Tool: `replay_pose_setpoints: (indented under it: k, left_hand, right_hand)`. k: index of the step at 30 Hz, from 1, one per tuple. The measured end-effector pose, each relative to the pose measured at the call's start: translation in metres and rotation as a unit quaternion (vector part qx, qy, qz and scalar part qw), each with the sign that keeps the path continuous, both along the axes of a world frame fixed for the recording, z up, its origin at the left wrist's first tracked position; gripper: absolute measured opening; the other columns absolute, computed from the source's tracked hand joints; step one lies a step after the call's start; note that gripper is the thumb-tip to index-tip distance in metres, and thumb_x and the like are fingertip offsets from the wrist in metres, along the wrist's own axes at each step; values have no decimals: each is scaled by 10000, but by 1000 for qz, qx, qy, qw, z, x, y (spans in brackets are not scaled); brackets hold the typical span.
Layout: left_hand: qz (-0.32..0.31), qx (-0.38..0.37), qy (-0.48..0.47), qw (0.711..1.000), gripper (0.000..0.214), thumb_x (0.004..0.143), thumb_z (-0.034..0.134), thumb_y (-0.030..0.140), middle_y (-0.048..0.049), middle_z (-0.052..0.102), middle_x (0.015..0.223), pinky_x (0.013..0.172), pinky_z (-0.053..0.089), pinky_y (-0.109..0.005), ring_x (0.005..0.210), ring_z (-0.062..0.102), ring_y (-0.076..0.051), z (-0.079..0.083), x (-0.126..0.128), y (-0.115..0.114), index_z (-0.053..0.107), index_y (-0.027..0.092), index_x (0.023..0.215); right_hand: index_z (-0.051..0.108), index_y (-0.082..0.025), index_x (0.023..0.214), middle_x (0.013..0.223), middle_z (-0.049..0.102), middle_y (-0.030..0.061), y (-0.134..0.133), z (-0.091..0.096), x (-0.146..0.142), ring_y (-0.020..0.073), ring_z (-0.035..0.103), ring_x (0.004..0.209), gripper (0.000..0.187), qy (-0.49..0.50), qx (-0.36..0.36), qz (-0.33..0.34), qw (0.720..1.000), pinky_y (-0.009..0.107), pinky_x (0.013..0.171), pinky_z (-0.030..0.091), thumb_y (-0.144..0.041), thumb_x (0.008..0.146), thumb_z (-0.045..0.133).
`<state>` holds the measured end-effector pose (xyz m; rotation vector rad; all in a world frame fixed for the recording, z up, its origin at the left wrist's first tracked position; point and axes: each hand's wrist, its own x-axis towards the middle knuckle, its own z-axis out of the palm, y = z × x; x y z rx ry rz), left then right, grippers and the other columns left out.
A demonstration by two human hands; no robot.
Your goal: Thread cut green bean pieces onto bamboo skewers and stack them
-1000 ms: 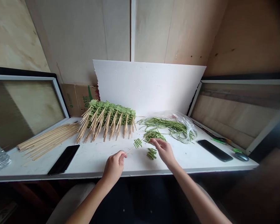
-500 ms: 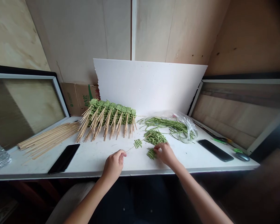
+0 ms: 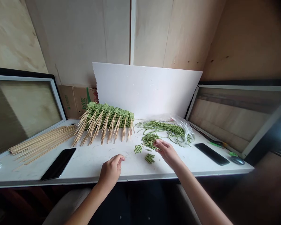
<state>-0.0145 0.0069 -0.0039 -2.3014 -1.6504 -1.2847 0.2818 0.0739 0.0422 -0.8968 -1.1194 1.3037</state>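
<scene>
The left hand (image 3: 109, 169) pinches the near end of a thin skewer (image 3: 128, 154), whose threaded green pieces (image 3: 138, 149) sit at that hand's two o'clock. The right hand (image 3: 167, 152), partly curled, is beside a cut-bean pile (image 3: 150, 139) at its ten o'clock; whether it grips anything I cannot tell. A small bundle (image 3: 150, 158) lies on the surface (image 3: 135, 170) at its eight o'clock.

Table (image 3: 89, 168): board (image 3: 147, 90) along far side; box (image 3: 77, 101) at its left end. Bean stack (image 3: 110, 113) before both. Loose sticks (image 3: 42, 140) left of stack; phone (image 3: 58, 164) nearer. Right of stack: long beans (image 3: 162, 126), plastic bag (image 3: 187, 132) behind them and at their right end. Cut beans (image 3: 149, 139) nearer; small heap (image 3: 150, 158) nearer still, skewered beans (image 3: 138, 149) to its left. Right end: second phone (image 3: 212, 153), mouse (image 3: 237, 160) right of it.
</scene>
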Motion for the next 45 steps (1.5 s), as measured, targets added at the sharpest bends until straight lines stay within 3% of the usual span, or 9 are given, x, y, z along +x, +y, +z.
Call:
replay_pose_setpoints:
  k: [6,12,26,38,45]
  left_hand:
    - [-13,22,-13,1000,219,1007,461,187,6,686,702,635,473,-224,621,665,-136,-4,0,1,665,208,931]
    - [-23,34,-26,999,225,1018,451,201,-2,697,710,650,489,-229,627,671,-139,-4,0,1,663,211,944]
    - [-23,27,-25,999,243,1018,438,198,7,668,682,628,488,-224,588,650,-134,-6,1,0,670,209,945]
    - [-22,26,-21,999,241,994,453,170,5,666,681,626,475,-216,588,637,-132,-3,1,-1,682,208,931]
    - [-24,27,-21,999,245,957,466,122,-4,693,710,654,496,-226,628,665,-143,-4,-1,1,697,205,941]
  right_hand:
    - [783,-213,975,1136,779,103,0,-3,-1,274,719,1098,355,59,-17,35,998,353,881,584,-504,776,831]
    - [782,-203,981,1110,790,105,0,-3,-1,276,728,1112,329,76,-21,31,996,392,973,584,-463,787,837]
    - [788,-186,983,1078,798,107,-2,-4,-3,285,724,1135,327,76,-23,34,996,369,926,610,-438,783,848]
    - [796,-182,963,1044,801,114,-3,-3,-3,284,744,1069,352,69,-30,27,997,319,786,619,-459,756,865]
    - [802,-171,898,998,805,122,-3,-1,-3,269,745,1028,356,39,-16,10,999,325,803,585,-474,727,877]
